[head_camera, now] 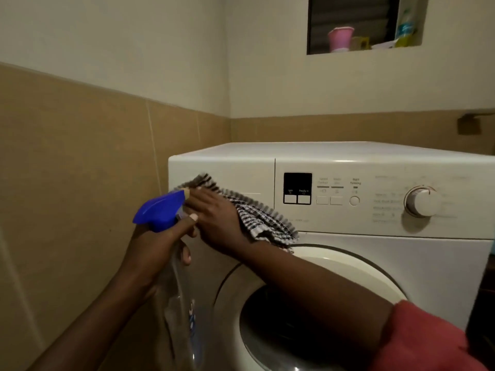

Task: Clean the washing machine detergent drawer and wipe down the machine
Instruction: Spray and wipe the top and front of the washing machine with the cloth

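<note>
The panel lettering on the washing machine (348, 167) is too blurred to read. The right hand (217, 218) presses a checked cloth (257, 212) flat against the drawer front (241, 178) — fingers spread over it. The left hand (160, 242) grips a spray bottle (163, 210) just beside the cloth.

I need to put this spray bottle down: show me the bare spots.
The washing machine top is bare from its left edge to the frame's right. The window ledge is crowded with a pink cup and bottles.
</note>
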`<state>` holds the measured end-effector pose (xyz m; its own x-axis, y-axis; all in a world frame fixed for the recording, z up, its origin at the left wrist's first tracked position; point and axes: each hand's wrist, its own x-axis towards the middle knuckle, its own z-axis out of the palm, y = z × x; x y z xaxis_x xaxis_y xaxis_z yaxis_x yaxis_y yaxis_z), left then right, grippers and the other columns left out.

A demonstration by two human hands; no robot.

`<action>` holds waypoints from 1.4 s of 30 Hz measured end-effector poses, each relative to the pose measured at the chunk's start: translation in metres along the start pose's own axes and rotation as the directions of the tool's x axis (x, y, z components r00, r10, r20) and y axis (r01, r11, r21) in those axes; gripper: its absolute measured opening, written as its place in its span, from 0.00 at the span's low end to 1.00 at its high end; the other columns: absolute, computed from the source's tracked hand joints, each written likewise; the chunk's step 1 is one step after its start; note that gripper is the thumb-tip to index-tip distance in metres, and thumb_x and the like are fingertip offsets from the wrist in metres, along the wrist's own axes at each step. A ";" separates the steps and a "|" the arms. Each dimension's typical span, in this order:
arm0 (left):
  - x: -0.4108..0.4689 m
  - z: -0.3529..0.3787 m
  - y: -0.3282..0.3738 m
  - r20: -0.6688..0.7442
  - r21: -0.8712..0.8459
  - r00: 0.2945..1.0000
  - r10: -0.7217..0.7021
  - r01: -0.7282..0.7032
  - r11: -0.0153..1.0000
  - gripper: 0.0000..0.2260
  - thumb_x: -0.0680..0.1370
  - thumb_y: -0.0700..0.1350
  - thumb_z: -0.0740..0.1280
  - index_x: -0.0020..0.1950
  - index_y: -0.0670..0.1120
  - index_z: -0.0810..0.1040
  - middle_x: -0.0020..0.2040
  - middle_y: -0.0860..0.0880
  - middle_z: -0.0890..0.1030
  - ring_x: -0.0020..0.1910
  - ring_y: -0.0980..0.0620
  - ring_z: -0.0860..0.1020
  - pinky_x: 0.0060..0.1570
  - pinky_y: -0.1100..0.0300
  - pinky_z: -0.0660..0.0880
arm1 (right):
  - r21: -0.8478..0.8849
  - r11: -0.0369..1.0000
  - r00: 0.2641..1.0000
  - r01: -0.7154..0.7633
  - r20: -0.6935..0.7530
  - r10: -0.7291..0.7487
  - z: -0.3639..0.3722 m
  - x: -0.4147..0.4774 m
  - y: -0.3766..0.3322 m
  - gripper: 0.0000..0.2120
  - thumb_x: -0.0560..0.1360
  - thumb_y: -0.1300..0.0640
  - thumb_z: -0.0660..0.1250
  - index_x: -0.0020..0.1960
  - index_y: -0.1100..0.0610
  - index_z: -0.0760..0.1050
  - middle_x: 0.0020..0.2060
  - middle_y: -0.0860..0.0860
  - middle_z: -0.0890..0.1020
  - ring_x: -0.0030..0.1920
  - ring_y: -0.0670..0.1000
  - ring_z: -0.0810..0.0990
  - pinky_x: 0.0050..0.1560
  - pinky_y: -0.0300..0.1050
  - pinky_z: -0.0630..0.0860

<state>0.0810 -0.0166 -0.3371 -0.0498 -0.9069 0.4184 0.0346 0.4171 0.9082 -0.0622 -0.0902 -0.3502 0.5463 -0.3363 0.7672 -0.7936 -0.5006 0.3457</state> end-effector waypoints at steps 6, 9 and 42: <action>0.001 -0.021 0.007 0.022 0.040 0.999 -0.041 0.040 0.998 0.10 0.75 0.44 0.70 0.45 0.36 0.79 0.37 0.41 0.82 0.26 0.43 0.74 0.34 0.54 0.77 | -0.145 0.978 0.986 0.152 0.087 -0.140 -0.016 0.012 0.024 0.17 0.74 0.60 0.61 0.61 0.59 0.79 0.62 0.57 0.80 0.64 0.57 0.76 0.66 0.53 0.70; 0.007 -0.028 0.006 0.008 0.062 0.999 -0.046 0.045 0.997 0.10 0.76 0.44 0.69 0.47 0.37 0.79 0.39 0.42 0.83 0.27 0.44 0.75 0.36 0.53 0.77 | -0.163 0.986 0.998 0.029 0.053 -0.021 -0.020 0.023 0.021 0.21 0.72 0.63 0.66 0.64 0.57 0.77 0.65 0.56 0.78 0.67 0.56 0.74 0.69 0.51 0.65; 0.078 0.047 0.269 0.054 0.081 0.965 -0.256 0.252 0.964 0.04 0.74 0.47 0.74 0.45 0.55 0.81 0.42 0.47 0.82 0.30 0.45 0.77 0.44 0.46 0.77 | 0.428 0.364 0.528 -0.827 0.370 0.765 -0.299 0.140 0.099 0.23 0.72 0.70 0.62 0.65 0.53 0.75 0.57 0.54 0.83 0.58 0.51 0.80 0.61 0.42 0.75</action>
<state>0.0400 0.0275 -0.0594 -0.1107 -0.9789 0.1716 -0.0601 0.1790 0.9820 -0.1442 0.0518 -0.0465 -0.2196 -0.8551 0.4696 -0.6264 -0.2454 -0.7399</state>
